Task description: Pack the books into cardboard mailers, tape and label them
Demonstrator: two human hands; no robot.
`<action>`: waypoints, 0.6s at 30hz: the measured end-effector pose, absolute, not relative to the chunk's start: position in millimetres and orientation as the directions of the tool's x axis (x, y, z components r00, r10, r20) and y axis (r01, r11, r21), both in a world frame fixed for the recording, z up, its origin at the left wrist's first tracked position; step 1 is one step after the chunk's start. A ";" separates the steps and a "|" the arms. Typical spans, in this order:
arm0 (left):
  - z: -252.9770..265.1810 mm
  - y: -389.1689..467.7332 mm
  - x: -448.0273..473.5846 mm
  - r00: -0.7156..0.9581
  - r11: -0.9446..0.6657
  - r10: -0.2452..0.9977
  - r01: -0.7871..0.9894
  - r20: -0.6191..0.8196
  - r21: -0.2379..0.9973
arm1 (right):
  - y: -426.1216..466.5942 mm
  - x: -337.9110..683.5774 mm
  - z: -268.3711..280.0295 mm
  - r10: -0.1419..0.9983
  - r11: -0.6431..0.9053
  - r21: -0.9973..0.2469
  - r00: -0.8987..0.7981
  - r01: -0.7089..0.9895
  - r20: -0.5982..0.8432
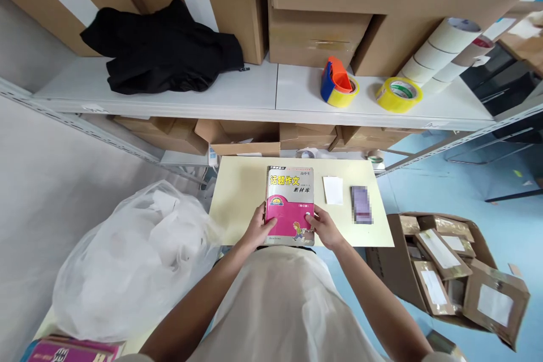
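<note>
A thick paperback book (290,209) with a pink and white cover and yellow Chinese lettering is held between both my hands at the front of a pale yellow table (237,186). My left hand (259,227) grips its left edge, thumb on the cover. On the opposite edge, my right hand (326,227) has its thumb near the lower right of the cover. The fingers beneath the book are hidden. To the right lie some white paper slips (333,190) and a purple, blurred-out rectangular item (361,205).
A shelf (254,87) behind the table carries a black garment (169,54), a tape dispenser (338,83), yellow tape (399,94) and cartons. At left bulges a white plastic bag (136,266) above more books (72,349). A floor box (396,271) at right holds several taped parcels.
</note>
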State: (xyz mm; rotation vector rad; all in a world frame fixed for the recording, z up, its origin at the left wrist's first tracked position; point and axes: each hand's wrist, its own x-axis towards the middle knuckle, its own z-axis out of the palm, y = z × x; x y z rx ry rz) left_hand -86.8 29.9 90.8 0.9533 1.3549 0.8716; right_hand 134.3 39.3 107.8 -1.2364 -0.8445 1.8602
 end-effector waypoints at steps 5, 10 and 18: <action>74.3 41.0 -102.5 0.007 0.371 0.927 0.116 -0.374 0.922 | 55.4 119.8 97.4 0.863 -0.485 -0.866 -0.227 -0.119 -0.452; 41.0 66.6 -149.2 -0.137 0.362 0.932 0.308 -0.336 0.880 | 96.1 72.0 70.2 0.886 -0.401 -0.916 -0.241 0.030 -0.396; -16.9 133.9 -261.4 -0.270 0.529 0.848 0.448 -0.456 0.720 | 172.8 -44.5 -1.7 0.758 -0.583 -0.811 -0.328 0.046 -0.564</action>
